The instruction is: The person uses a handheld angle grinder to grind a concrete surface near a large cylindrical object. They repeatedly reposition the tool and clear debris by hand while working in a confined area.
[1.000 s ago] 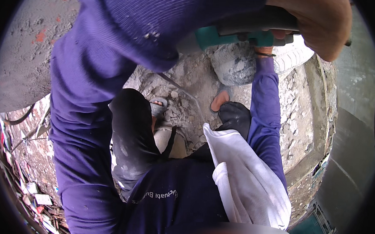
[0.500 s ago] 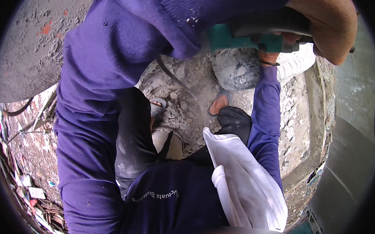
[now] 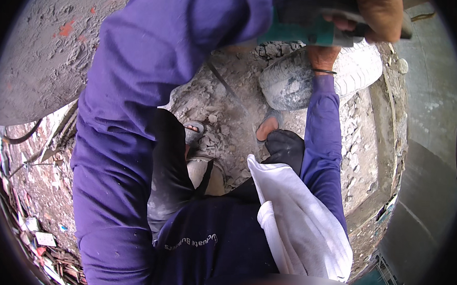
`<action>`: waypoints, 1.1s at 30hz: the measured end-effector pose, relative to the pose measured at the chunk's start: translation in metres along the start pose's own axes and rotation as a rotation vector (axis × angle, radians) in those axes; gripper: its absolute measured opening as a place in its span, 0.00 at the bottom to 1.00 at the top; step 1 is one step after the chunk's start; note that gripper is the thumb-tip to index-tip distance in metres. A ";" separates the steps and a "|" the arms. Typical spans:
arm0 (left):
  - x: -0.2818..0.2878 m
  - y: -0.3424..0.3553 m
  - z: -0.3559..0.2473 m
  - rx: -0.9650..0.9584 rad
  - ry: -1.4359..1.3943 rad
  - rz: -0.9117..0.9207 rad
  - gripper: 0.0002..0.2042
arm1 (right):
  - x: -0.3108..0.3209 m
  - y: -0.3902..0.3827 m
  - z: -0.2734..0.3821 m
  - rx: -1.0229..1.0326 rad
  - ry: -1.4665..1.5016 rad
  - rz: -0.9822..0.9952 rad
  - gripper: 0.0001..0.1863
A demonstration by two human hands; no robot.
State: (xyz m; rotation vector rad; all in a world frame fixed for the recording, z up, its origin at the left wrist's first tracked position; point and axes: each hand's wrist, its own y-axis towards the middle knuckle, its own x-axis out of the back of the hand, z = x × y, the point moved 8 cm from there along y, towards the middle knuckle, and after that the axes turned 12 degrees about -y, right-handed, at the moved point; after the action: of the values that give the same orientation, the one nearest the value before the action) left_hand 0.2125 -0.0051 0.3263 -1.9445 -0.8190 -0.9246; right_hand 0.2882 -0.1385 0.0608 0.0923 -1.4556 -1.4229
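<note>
A power tool (image 3: 304, 32) with a teal body and black grip lies across the top of the view, blurred and partly cut off. My left arm reaches over to the right, and my left hand (image 3: 381, 17) is closed round the tool's black grip. From below, my right hand (image 3: 324, 56), with a dark band at its wrist, is against the teal body; its fingers are mostly hidden behind the tool. Under the tool lies a dust-coated tyre (image 3: 287, 89) with pale tread. The tool's working end is hidden by my left sleeve.
A large grey, cement-crusted curved surface (image 3: 44, 48) fills the upper left. Broken rubble (image 3: 210, 101) covers the ground around my sandalled feet. A dark cord (image 3: 221, 78) runs over it. A pale bucket (image 3: 214, 177) stands between my legs; a white towel (image 3: 306, 222) hangs over my front.
Both hands and the power tool have moved up in the view, my left hand also to the left. More of the tyre shows now. My feet have stayed in place.
</note>
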 end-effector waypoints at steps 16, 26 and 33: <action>-0.004 0.052 0.035 0.079 -0.209 -0.088 0.17 | -0.013 0.013 -0.043 -0.306 0.177 0.072 0.27; -0.008 0.085 0.048 0.122 -0.252 -0.073 0.16 | -0.017 -0.003 -0.037 -0.340 0.036 0.106 0.24; -0.004 0.102 0.052 0.113 -0.291 -0.080 0.15 | -0.015 -0.001 -0.033 -0.136 -0.029 0.052 0.16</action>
State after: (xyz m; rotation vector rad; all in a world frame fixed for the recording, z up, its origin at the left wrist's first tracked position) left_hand 0.3081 -0.0075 0.2626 -1.9841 -1.0986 -0.6324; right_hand 0.3170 -0.1518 0.0424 -0.0517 -1.3713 -1.4819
